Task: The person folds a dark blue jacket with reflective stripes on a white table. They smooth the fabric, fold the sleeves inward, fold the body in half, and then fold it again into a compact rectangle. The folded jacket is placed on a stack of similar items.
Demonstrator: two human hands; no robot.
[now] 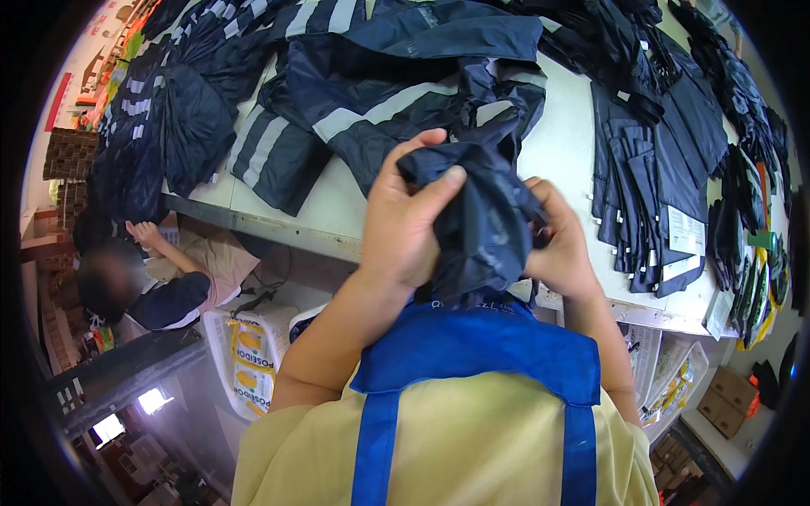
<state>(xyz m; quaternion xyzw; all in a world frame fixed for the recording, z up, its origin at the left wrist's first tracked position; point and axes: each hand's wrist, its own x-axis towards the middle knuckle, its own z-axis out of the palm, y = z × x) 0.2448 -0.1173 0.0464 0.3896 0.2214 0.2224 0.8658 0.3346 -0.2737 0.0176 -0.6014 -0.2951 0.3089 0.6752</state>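
Both hands hold a bunched piece of dark navy garment fabric [483,223] in front of my chest, above the table's near edge. My left hand [403,215] grips its left side, with the thumb pressed on top of the folds. At the right side, my right hand [558,244] has its fingers curled on the cloth, some of them hidden behind it. Just beyond lies a navy jacket [371,101] with wide pale-grey stripes, spread in loose folds on the white table [553,160]. Whether the bunched fabric belongs to that jacket, I cannot tell.
Striped navy garments [190,118] are heaped at the far left. Stacked dark folded pieces [633,202] with white tags lie to the right. Below the table's edge stand white bins [224,363] holding printed bags. Another person [169,287] sits at the left.
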